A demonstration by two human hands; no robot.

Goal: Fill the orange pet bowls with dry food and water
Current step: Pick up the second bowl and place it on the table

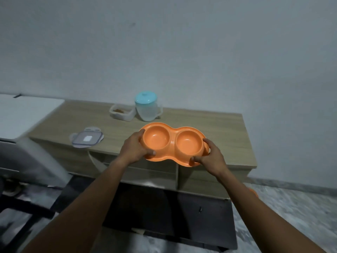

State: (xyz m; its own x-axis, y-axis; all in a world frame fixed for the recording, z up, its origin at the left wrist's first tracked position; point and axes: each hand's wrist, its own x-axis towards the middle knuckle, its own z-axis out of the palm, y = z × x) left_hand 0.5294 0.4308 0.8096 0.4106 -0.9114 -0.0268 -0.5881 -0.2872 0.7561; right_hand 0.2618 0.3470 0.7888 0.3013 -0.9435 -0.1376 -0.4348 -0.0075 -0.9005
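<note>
An orange double pet bowl [172,142] with two empty round wells is held over the front edge of a low wooden cabinet [224,128]. My left hand [135,149] grips its left end, thumb on the front rim. My right hand [209,156] grips its right end the same way. Behind it, near the wall, stand a clear pitcher with a light blue lid [147,106] and an open clear container with brown dry food [122,112].
The container's clear lid [87,138] lies on the cabinet's left part. A white surface [23,110] adjoins the cabinet on the left. A dark mat [164,216] covers the floor in front, and something orange [253,191] shows behind my right forearm.
</note>
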